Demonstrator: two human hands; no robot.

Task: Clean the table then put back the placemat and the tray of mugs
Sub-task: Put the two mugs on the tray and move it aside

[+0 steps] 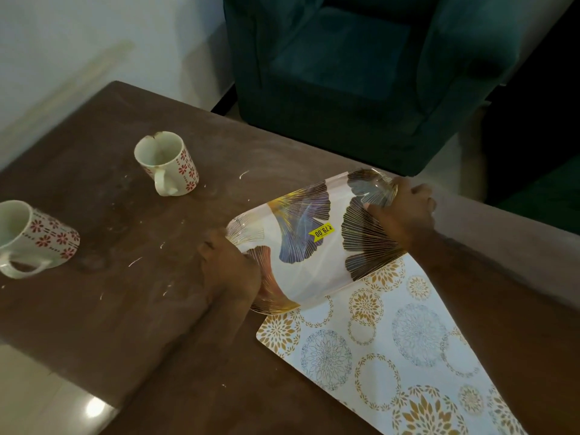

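A white tray (314, 240) with leaf patterns and a yellow price sticker is held at both ends, tilted, over the far end of the placemat. My left hand (229, 265) grips its near-left end and my right hand (405, 208) grips its far-right end. The white placemat (405, 346) with gold and grey circles lies on the brown table (141, 309) at the right. Two white mugs with red flowers stand on the bare table: one (166, 163) at the back, one (31, 238) at the left edge. No mug is on the tray.
Small white crumbs and dusty smears are scattered over the tabletop between the mugs and the tray. A dark green armchair (361, 67) stands just beyond the table's far edge. A light floor shows at the lower left.
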